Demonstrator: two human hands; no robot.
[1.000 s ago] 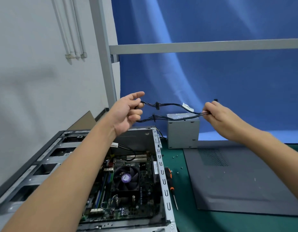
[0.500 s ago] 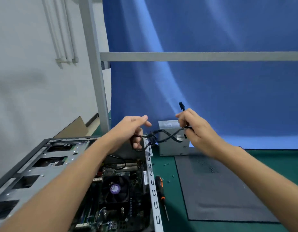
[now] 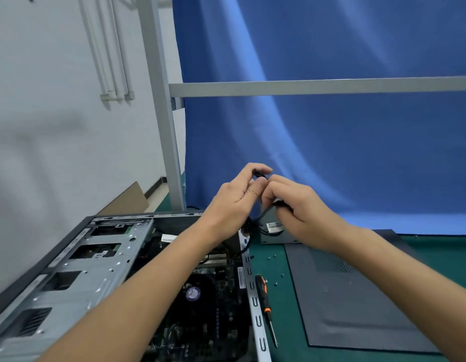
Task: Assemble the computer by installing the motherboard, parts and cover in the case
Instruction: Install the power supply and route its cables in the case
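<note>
Above the case (image 3: 117, 259), your left grip (image 3: 232, 202) and right grip (image 3: 300, 212) grasp black cables (image 3: 262, 215); their white label (image 3: 274, 226) is unreadable.

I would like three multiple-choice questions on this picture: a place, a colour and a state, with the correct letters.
1. Where does the screwdriver lie?
A) on the mat between the case and the cover panel
B) inside the case
C) on the cover panel

2. What colour is the mat?
A) red
B) white
C) green

3. What is the left hand doing?
A) resting open on the case
B) pinching the black cables
C) gripping the screwdriver

Answers:
1 A, bare mat shows around it.
2 C, green shows beside the panel.
3 B, it pinches their end, and the right hand grips them too.
</note>
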